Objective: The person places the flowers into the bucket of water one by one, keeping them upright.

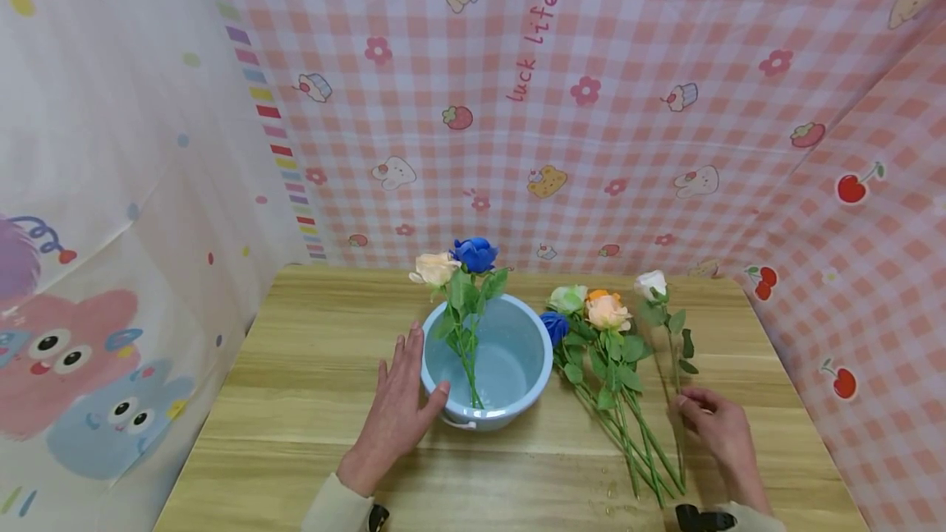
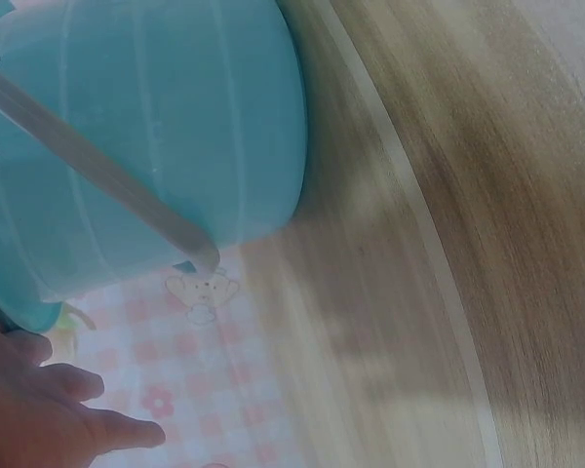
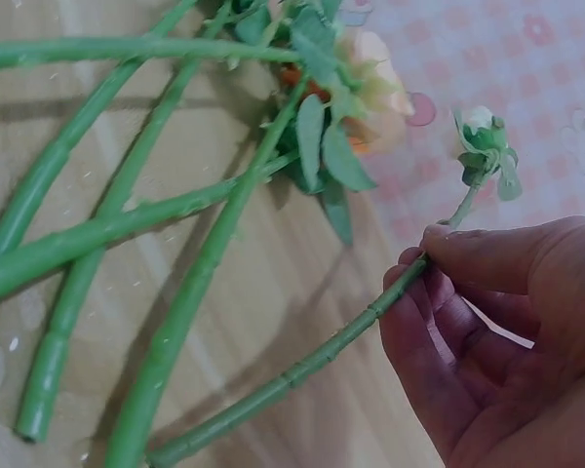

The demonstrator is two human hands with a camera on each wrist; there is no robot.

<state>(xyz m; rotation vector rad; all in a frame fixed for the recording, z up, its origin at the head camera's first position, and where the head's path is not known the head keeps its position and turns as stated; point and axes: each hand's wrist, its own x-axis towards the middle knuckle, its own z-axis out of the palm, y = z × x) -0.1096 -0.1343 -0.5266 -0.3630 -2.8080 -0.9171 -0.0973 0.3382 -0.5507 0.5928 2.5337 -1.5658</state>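
A light blue bucket (image 1: 488, 415) stands on the table, with a cream rose (image 1: 434, 268) and a blue rose (image 1: 475, 255) leaning inside it. The left hand (image 1: 399, 409) rests against the bucket's left rim, fingers extended; the left wrist view shows this hand (image 2: 39, 409) beside the bucket (image 2: 146, 136). On the right, the right hand (image 1: 720, 433) pinches the stem of a white rose (image 1: 651, 285). Close up in the right wrist view, thumb and fingers of that hand (image 3: 507, 331) grip the green stem (image 3: 322, 353) below the white bloom (image 3: 479, 121).
Between bucket and right hand lies a bunch of roses: a peach one (image 1: 608, 311), a pale green one (image 1: 568, 299), a blue one (image 1: 554, 326) and an orange one, stems towards the front. Droplets dot the wooden table (image 1: 310, 351). Patterned cloth (image 1: 517, 146) hangs behind.
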